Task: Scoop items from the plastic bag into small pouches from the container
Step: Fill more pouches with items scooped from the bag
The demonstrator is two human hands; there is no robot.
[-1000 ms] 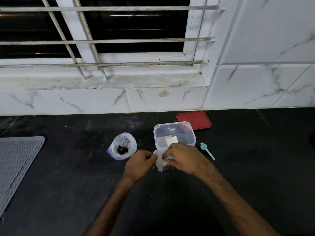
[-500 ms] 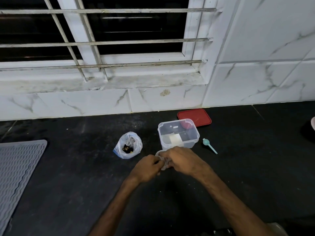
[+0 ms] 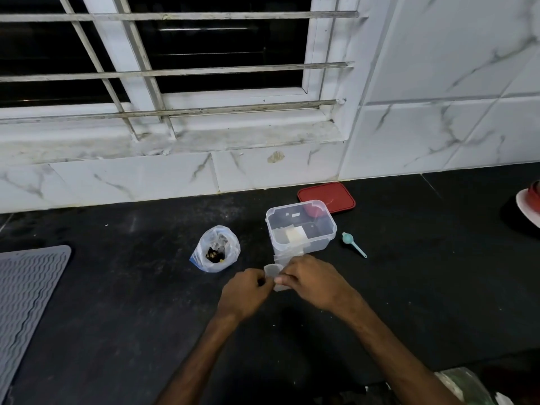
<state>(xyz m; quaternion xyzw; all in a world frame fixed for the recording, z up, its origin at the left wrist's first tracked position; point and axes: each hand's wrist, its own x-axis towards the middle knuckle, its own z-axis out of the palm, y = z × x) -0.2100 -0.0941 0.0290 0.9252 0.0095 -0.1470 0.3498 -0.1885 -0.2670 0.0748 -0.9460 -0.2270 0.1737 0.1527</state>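
Early stage: left hand (image 3: 244,293) and right hand (image 3: 311,280), fingers pinching one small pouch (image 3: 274,271) between plastic bag (image 3: 215,249) and container (image 3: 301,226), scoop (image 3: 353,247) untouched on counter (image 3: 117,302), nothing filled yet

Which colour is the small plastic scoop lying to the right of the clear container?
The small plastic scoop is light teal, seen best in the head view.

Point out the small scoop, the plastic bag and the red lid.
small scoop (image 3: 354,244): head view, on its teal handle just below the bowl.
plastic bag (image 3: 230,249): head view, on its clear right wall beside the dark contents.
red lid (image 3: 330,194): head view, on its flat top behind the container.
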